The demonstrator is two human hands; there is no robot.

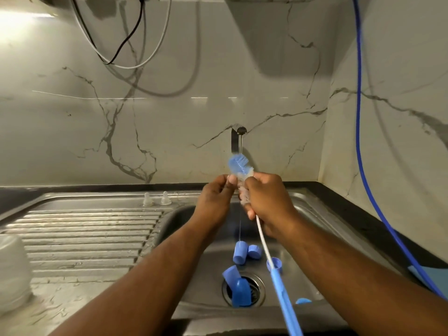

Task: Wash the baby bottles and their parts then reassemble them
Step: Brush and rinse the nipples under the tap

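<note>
Over the sink basin [322,241] my right hand [268,202] grips a bottle brush [238,164] just below its blue-and-white bristle head; its white stem and blue handle [282,294] trail down toward me. My left hand [215,202] pinches something small and pale at the bristles; what it is I cannot tell. A thin stream of water falls from the wall tap [241,130]. Several blue caps and rings [240,254] lie in the basin around the drain [243,289]. Two clear teats [156,199] stand upright on the sink rim at the back.
A ribbed steel drainboard [80,238] stretches to the left, with a translucent white container [12,270] at its near-left edge. A blue hose [363,151] hangs down the right wall onto the dark counter [358,214]. Cables dangle against the marble backsplash at upper left.
</note>
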